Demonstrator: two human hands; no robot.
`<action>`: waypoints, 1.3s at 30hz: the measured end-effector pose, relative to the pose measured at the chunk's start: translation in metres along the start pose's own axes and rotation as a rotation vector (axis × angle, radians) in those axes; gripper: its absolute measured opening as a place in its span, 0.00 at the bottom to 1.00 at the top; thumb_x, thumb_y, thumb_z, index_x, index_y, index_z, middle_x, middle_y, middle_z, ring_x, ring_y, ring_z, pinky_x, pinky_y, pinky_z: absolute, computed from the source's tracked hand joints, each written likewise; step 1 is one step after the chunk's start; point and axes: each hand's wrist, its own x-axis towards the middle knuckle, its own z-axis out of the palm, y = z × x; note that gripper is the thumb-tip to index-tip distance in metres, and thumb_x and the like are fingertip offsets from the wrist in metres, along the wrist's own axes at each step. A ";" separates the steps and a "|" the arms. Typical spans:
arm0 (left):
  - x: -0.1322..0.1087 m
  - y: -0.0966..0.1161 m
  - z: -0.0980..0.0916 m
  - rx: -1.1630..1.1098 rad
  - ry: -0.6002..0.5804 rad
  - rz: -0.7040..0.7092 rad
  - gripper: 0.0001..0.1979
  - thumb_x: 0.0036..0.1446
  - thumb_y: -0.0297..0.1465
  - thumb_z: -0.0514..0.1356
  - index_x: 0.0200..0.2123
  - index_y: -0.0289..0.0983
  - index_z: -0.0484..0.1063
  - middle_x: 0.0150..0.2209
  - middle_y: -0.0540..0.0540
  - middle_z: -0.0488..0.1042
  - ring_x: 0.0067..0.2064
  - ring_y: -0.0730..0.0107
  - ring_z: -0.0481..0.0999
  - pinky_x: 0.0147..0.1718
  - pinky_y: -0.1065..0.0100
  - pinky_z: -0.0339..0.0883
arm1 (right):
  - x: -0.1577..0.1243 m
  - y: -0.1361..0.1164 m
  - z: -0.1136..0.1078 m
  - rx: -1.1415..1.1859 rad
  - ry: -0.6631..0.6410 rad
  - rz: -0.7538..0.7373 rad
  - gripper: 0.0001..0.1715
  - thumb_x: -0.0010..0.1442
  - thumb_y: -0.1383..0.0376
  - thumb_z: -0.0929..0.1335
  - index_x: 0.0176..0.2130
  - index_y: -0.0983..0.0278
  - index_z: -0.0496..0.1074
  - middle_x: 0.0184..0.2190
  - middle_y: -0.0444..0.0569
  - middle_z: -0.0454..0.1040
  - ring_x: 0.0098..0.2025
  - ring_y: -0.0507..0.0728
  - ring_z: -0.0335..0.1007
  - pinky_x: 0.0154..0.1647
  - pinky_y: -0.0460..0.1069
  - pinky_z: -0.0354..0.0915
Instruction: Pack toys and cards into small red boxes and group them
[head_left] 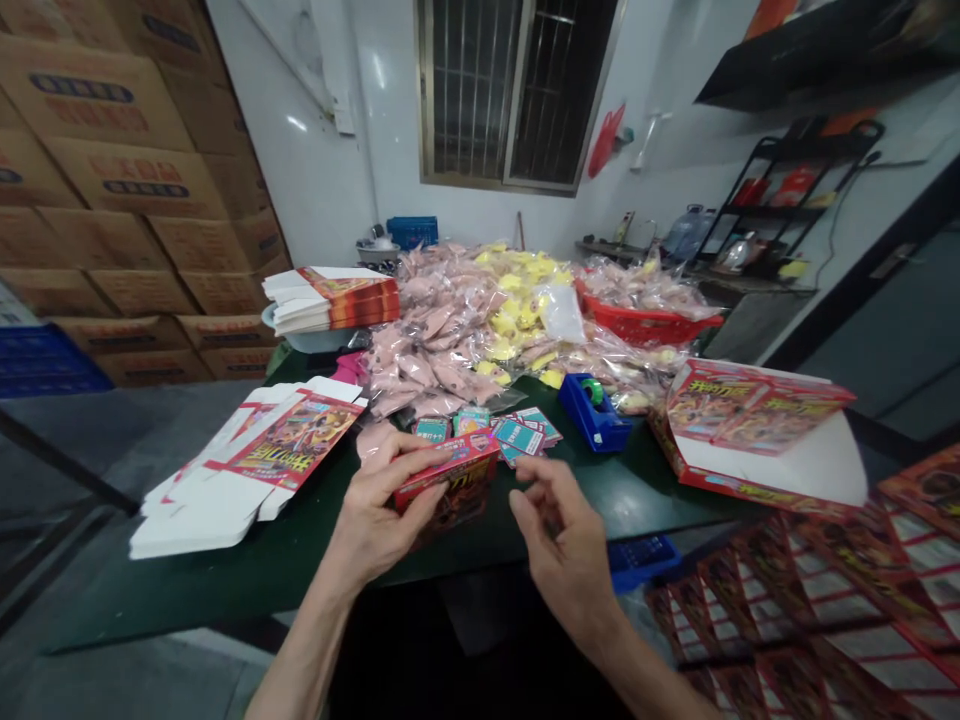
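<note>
My left hand [386, 510] is wrapped round a small red printed box [457, 485], held over the table's front edge. To the right of that box, my right hand [559, 530] hangs apart from it, fingers loosely curled with gaps between them and nothing visible in them. Small teal cards [520, 437] lie just behind the box. A blue tape dispenser [596, 415] with green tape stands beyond my right hand. Flat, unfolded red and white cartons [289, 440] are stacked left of my left hand.
Heaps of bagged pink pieces [435, 340] and yellow pieces [517, 310] cover the table's back. A red basket [649, 325] holds more bags. At right sits an open display carton [765, 480] with red boxes inside. Cardboard cases [112, 180] rise at left; filled cartons [810, 580] stand lower right.
</note>
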 end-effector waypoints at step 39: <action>0.099 0.086 0.247 0.052 -0.927 0.574 0.30 0.50 0.24 0.53 0.58 0.33 0.53 0.63 0.35 0.54 0.61 0.53 0.57 0.52 0.53 0.61 | 0.157 0.085 -0.368 -1.735 -0.316 0.182 0.16 0.64 0.67 0.57 0.50 0.62 0.64 0.45 0.54 0.66 0.40 0.56 0.70 0.33 0.47 0.60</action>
